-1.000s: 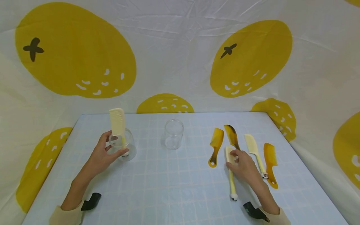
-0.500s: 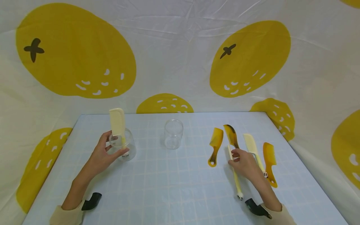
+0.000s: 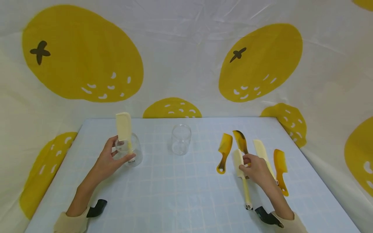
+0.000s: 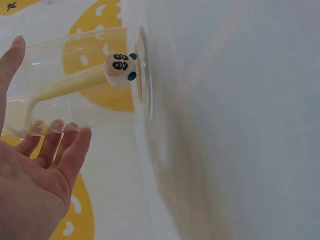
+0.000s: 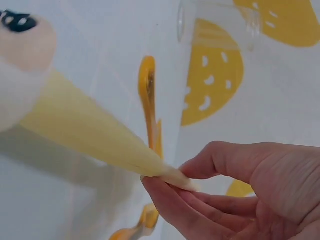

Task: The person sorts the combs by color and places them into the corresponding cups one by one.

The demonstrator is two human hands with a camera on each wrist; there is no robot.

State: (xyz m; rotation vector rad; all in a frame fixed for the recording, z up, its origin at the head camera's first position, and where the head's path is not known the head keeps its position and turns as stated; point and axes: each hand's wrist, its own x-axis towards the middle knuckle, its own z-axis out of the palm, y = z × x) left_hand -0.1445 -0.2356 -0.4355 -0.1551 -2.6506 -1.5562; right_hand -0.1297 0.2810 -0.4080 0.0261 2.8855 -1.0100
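On the left of the head view, my left hand (image 3: 109, 163) grips a clear glass cup (image 3: 137, 155), thumb on one side and fingers on the other. A cream comb (image 3: 123, 127) stands in the cup, its toothed part above the rim. Inside the glass, the left wrist view shows its yellow handle (image 4: 75, 84) ending in an animal-face knob (image 4: 119, 70) near the base. My right hand (image 3: 257, 170) pinches another cream comb (image 3: 238, 161) by its toothed part, between thumb and fingers. Its yellow handle (image 5: 92, 127) and face knob (image 5: 25, 65) point back toward me.
A second glass cup (image 3: 181, 139) stands at mid-table. Around my right hand lie an amber comb (image 3: 225, 150), a dark-edged amber comb (image 3: 240, 140), a cream comb (image 3: 261, 150) and another amber comb (image 3: 280, 165). A patterned sheet (image 3: 180, 64) hangs behind the table.
The cream comb at my right hand has turned, showing its edge half a second ago and its broad side now; its knob end has shifted right. My left hand keeps its grip on the cup.
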